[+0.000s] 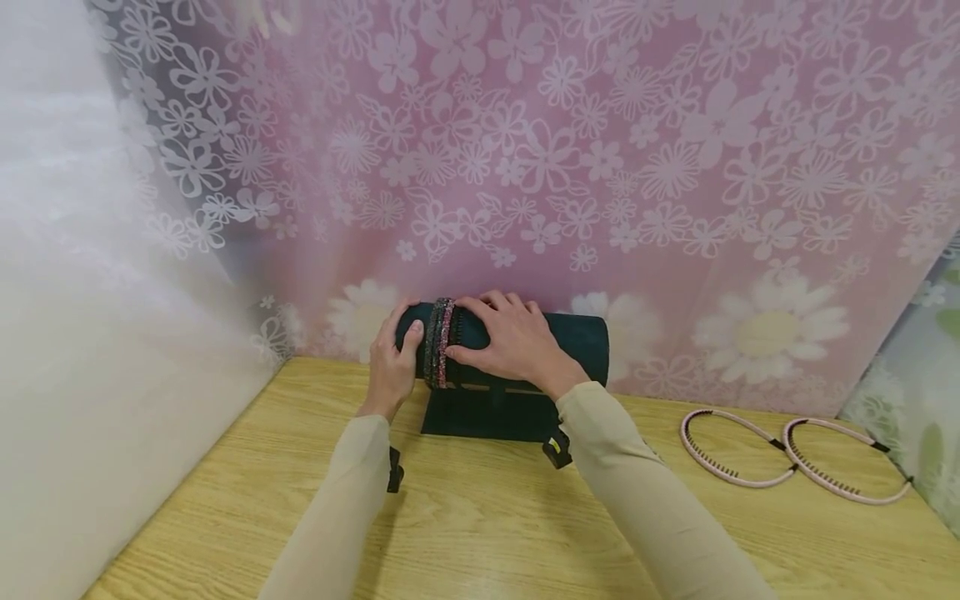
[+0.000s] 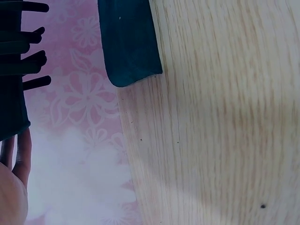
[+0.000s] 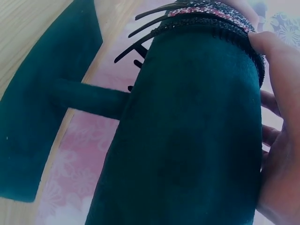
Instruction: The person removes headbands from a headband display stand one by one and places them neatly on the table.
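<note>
A person's two bare hands work at a dark green display roll (image 1: 577,342) that lies level above a wooden table (image 1: 465,517), close to a pink flower-print curtain (image 1: 525,167). The left hand (image 1: 390,358) wraps the roll's left end, thumb in front and fingers over the top, a grip that appears meant to steady the stand. The right hand (image 1: 517,337) arches over the roll from its other side, thumb in front; its grip holds at the glittery bands, thumb and forefinger meeting the pink glitter headband (image 1: 446,342), likely to keep it square across the roll.

That headband sits around the roll near its left end, between a dark glitter headband (image 1: 432,346) nearer the end and a second dark band (image 3: 201,22), seen in the right wrist view. Packed side by side, the three straddle the fabric, and their black tips (image 2: 35,7) jut out below; the roll's thickness probably spreads their arms enough to stop them slipping off. A short post (image 3: 93,98) lifts the roll off its flat base (image 1: 480,414), leaving room for those ends to hang free.

To the right, well apart from the stand, one pale pink headband (image 1: 757,486) lies flat on the table, just beside another toothed pink headband (image 1: 873,502), both apparently set there to be out of the hands' way yet within reach.
</note>
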{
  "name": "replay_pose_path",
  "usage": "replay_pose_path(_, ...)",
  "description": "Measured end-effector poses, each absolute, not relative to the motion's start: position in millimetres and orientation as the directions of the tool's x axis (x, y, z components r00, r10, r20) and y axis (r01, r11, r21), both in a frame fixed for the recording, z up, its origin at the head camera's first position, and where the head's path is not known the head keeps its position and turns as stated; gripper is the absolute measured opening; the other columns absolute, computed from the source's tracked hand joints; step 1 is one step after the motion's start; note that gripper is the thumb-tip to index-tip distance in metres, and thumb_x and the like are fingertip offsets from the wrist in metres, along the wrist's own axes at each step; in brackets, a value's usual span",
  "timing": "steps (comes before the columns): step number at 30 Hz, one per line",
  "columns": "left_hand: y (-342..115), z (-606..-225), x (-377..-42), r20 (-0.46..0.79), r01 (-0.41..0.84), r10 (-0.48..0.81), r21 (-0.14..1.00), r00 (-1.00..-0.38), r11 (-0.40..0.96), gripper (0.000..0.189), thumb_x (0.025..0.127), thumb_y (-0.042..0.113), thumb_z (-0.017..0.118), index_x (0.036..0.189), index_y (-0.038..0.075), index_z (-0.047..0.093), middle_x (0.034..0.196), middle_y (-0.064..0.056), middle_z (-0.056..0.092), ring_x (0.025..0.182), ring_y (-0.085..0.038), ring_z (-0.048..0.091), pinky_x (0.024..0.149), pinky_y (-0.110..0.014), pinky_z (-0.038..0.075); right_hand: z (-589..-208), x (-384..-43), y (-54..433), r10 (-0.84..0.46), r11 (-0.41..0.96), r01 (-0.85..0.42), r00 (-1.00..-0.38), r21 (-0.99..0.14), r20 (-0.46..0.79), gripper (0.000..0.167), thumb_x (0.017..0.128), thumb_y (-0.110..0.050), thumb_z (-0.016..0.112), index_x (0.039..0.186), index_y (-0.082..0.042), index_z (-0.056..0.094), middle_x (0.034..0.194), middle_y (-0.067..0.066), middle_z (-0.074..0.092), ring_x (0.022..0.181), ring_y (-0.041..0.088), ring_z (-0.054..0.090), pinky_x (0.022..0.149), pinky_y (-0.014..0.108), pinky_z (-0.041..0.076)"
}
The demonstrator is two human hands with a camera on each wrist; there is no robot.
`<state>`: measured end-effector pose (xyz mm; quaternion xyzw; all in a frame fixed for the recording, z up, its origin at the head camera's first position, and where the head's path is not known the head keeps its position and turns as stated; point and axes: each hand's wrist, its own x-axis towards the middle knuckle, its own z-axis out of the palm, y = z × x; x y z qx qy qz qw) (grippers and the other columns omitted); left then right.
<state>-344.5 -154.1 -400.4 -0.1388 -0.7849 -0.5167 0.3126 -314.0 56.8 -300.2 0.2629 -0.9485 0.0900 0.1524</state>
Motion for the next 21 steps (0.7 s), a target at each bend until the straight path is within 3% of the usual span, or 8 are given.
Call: replay_pose_path(21, -155.6, -399.1, -343.9, 0.65, 0.557, -0.091, 0.708, -0.755, 0.433, 0.049, 0.107, 0.045, 0.046, 0.149, 0.021, 0.052, 0.152, -0.002, 0.053, 0.137, -0.026, 0.053, 0.112, -0.053, 0.042, -294.0, -311.6, 59.8, -0.481, 0.846, -0.525, -0.828, -0.096, 0.287, 0.081, 0.09, -0.069, 0.061, 0.156, -0.027, 0.042, 0.151, 0.009, 0.049, 0.137, 0.034, 0.047, 0.112, 0.058, 0.04)
